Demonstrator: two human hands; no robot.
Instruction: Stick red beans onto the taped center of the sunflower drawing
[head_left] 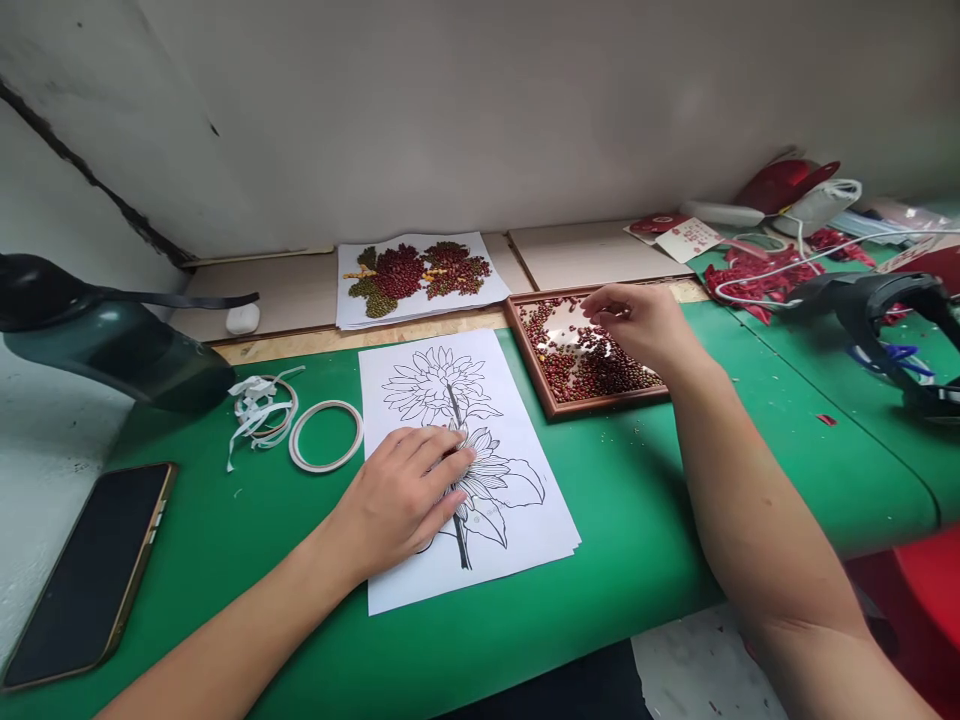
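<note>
A white sheet with a black line drawing of flowers (517,430) lies on the green table, with more sheets showing under its corner. My left hand (409,495) rests on it, fingers stretched over the lower flower and stem. To the right stands a brown-framed tray (534,368) of small red and dark beans (574,378). Above its right part is my right hand (649,325), fingers curled and thumb and forefinger brought together. Whatever is between those fingertips is too small or hidden to make out. My right hand and wrist cover part of the tray.
Beyond the sheet lies a bean-covered picture (405,275). On the left are a tape roll (326,437), a ring with white strips (262,410), a bottle (112,340), an earbud case (242,319) and a phone (90,575). Red scraps (765,275) and a black headband (892,300) lie right.
</note>
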